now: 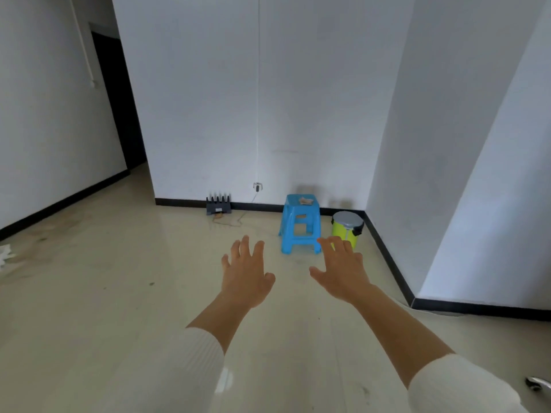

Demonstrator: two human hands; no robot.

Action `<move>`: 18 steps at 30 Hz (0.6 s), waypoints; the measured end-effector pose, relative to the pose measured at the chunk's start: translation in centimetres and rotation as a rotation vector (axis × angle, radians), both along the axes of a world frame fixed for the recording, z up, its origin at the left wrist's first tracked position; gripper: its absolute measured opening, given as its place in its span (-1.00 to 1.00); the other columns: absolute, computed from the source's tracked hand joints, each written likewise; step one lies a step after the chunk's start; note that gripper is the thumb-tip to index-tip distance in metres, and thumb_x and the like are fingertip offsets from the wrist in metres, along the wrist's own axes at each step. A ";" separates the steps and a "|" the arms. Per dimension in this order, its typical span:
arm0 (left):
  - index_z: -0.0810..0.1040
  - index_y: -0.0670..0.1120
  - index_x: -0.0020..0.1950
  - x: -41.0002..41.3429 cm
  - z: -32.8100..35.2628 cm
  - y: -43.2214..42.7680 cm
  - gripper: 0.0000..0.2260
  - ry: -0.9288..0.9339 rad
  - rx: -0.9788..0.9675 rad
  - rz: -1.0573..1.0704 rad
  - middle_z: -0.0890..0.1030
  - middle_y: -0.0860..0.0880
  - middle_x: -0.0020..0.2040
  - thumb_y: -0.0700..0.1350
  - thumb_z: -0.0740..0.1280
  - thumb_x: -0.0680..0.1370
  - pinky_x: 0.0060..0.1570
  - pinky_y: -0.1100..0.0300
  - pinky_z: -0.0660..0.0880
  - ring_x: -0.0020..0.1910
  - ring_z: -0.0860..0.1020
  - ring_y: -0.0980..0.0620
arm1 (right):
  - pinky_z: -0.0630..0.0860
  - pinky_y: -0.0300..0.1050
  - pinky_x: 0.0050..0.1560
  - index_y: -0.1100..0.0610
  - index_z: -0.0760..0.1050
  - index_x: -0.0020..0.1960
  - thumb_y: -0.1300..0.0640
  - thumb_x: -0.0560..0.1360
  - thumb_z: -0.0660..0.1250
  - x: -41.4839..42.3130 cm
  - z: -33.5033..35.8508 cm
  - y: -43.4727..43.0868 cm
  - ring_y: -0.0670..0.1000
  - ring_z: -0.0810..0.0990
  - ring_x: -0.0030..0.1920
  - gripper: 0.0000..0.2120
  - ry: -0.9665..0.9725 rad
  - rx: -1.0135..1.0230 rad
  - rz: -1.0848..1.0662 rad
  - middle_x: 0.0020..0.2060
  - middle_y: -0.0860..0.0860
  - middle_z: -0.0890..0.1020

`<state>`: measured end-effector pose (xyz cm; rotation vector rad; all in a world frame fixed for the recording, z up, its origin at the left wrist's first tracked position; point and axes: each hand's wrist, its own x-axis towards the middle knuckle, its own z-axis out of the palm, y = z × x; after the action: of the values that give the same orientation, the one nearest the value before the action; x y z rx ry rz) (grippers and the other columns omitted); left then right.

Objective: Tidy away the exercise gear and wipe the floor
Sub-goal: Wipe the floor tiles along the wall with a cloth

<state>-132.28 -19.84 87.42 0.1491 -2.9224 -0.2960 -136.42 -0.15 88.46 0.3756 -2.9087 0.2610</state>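
My left hand [246, 272] and my right hand [343, 271] are both stretched out in front of me above the pale tiled floor [119, 293], fingers spread, holding nothing. White ribbed sleeves cover both forearms. A blue plastic stool [300, 223] stands by the far wall just beyond my right hand, with a crumpled pale cloth [305, 200] lying on its seat. No exercise gear can be made out in this view.
A yellow-green pedal bin [347, 229] with a grey lid sits in the corner right of the stool. A black router [218, 205] with a trailing cable rests against the skirting. White crumpled material [5, 254] lies at the left edge. A dark doorway [119, 99] opens far left.
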 end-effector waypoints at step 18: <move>0.10 -0.04 0.51 -53.4 -1.5 1.8 -0.39 0.014 0.110 -0.025 0.05 -0.14 0.54 0.06 0.25 0.53 0.43 -0.13 0.15 0.52 0.01 -0.13 | 0.25 0.08 0.30 0.06 0.11 0.50 -0.09 0.53 0.24 -52.1 -1.1 0.9 0.12 0.19 0.41 -0.37 -0.082 -0.031 -0.047 0.44 0.07 0.21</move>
<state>-185.72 -18.03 85.94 0.1260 -2.8971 -0.4609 -188.50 0.79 87.38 0.2973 -2.9855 0.3203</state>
